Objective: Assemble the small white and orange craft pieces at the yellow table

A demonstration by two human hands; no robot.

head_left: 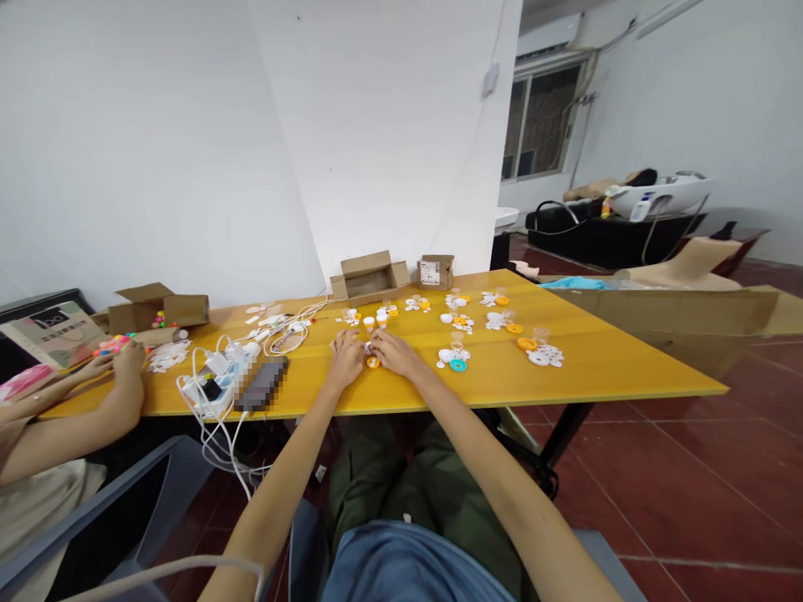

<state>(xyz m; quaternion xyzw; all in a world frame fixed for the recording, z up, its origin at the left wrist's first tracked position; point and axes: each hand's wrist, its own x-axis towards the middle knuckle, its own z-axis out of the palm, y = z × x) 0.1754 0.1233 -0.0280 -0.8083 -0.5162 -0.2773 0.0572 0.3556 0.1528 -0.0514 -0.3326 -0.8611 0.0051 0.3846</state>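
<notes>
My left hand and my right hand meet over the near side of the yellow table, fingers bent and pinched together. Between the fingertips shows a small white plastic part, partly hidden by the fingers. Just below it, on the tabletop, lies an orange ring-shaped piece. Two small white-and-orange cups, a left one and a right one, stand right behind my hands. Groups of white discs with orange pieces lie around, including a cluster with a teal ring to the right.
An open cardboard box and a smaller box stand at the wall. To the left are a power strip with tangled cables and a dark phone. A co-worker's hands handle colourful pieces at far left.
</notes>
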